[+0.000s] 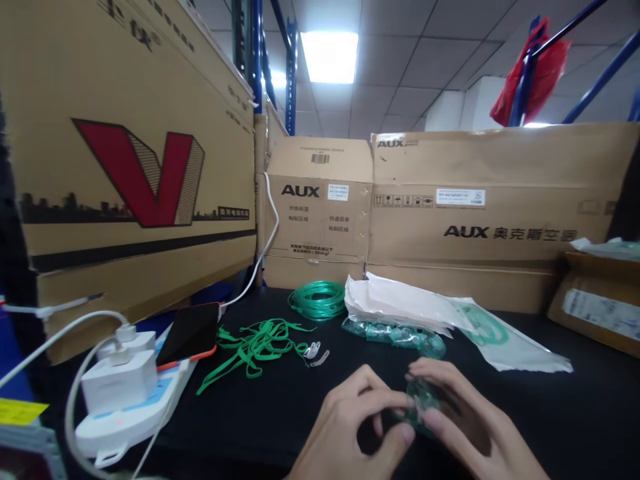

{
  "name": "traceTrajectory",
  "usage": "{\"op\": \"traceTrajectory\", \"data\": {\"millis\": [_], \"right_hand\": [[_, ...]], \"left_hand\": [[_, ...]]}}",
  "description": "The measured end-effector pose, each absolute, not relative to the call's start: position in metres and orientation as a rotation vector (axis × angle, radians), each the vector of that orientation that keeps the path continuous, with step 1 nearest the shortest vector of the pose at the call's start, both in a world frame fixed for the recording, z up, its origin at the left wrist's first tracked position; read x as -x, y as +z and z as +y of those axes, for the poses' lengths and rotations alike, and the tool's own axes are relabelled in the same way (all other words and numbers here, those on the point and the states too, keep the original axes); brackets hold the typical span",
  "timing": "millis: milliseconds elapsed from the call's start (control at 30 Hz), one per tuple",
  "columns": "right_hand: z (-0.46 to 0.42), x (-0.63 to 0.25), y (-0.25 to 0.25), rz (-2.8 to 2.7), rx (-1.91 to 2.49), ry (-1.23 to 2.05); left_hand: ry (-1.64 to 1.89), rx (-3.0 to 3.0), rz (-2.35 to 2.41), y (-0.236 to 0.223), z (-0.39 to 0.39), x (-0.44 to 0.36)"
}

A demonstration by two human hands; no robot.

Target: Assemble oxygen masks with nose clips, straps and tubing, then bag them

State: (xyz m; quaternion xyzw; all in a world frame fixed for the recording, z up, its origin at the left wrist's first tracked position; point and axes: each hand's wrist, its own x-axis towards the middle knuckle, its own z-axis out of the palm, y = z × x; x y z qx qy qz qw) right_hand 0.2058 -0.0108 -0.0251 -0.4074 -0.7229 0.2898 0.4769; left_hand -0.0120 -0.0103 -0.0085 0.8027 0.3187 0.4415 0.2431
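Low in the head view, a translucent green plastic mask (423, 399) sits between my two hands, its shape partly hidden by the fingers. My left hand (357, 413) grips its left edge with bent fingers and thumb. On the other side my right hand (465, 413) curls around it, thumb at the front and fingers behind. Just beyond lie more green plastic masks (393, 333) in a row, partly under white paper-backed pouches (400, 300). Left of them are a coil of green tubing (317, 300), a tangle of green elastic straps (260, 343) and small metal strips (320, 359).
A power strip (115, 423) with white chargers and a phone (193, 333) lie on the left of the black table (240, 427). Large cardboard boxes (320, 220) wall the back and left. A smaller open carton (600, 303) stands at the right.
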Motion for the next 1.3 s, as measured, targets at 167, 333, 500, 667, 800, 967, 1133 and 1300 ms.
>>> {"op": "traceTrajectory", "data": {"millis": [167, 333, 500, 667, 800, 967, 1133, 1300], "right_hand": [[-0.010, -0.212, -0.039, -2.054, 0.910, 0.256], [-0.005, -0.215, -0.035, -2.128, 0.913, 0.108], [-0.005, -0.218, -0.038, -2.200, 1.017, -0.191], [-0.008, -0.213, -0.040, -2.237, 1.043, -0.335], [-0.007, -0.211, -0.041, -2.249, 1.067, -0.317], [-0.003, -0.213, -0.047, -2.262, 1.076, -0.262], [-0.004, -0.213, -0.047, -2.311, 1.097, -0.213], [-0.006, -0.213, -0.043, -2.315, 1.109, -0.183]], "left_hand": [[1.147, -2.188, 0.932, -0.005, -0.011, 0.010], [1.059, -2.308, 1.010, 0.006, -0.009, 0.029], [1.044, -2.461, 1.492, 0.018, 0.006, 0.075], [0.779, -2.533, 2.027, 0.030, 0.033, 0.132], [0.620, -2.570, 2.105, 0.035, 0.057, 0.156], [0.552, -2.568, 2.085, 0.035, 0.074, 0.155], [0.824, -2.534, 2.156, 0.054, 0.070, 0.140], [1.281, -2.402, 2.174, 0.084, 0.066, 0.117]]}}
